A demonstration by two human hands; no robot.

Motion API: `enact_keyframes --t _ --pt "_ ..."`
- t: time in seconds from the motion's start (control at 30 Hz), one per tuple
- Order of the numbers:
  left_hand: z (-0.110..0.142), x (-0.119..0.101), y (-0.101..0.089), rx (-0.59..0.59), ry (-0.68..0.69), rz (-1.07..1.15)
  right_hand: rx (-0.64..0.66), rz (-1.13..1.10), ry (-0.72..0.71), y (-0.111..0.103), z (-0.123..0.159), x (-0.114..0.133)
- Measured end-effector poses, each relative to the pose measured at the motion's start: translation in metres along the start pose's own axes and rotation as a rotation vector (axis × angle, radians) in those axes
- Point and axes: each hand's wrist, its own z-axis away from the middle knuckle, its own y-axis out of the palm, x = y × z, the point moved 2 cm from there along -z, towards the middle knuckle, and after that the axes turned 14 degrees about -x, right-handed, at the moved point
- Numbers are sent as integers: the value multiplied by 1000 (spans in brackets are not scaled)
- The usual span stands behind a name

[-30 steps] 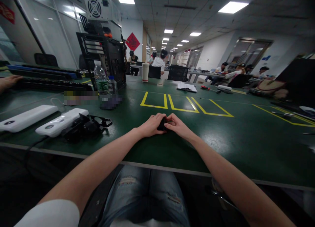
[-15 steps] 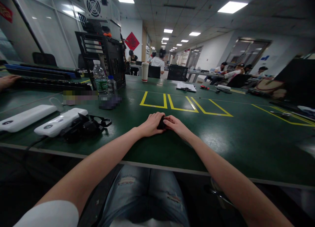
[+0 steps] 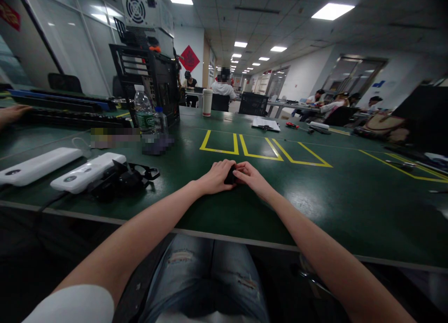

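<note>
My left hand and my right hand rest together on the green table, a little in front of the yellow taped rectangles. Both hands are closed round a small black object held between them; only a sliver of it shows between the fingers, and I cannot make out what it is. Both forearms lie across the table's near edge, above my lap in torn jeans.
Two white power strips and a black tangle of straps lie at the left. Water bottles and an open black computer case stand behind them. A white cup, papers and seated people are farther back.
My right fingers have shifted slightly on the small black object; the hands stay in the same spot. The view has barely moved.
</note>
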Motion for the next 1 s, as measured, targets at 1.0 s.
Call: enact_keyframes --t 1.0 --pt "1 -1 0 -15 3 22 99 -42 -26 -4 3 3"
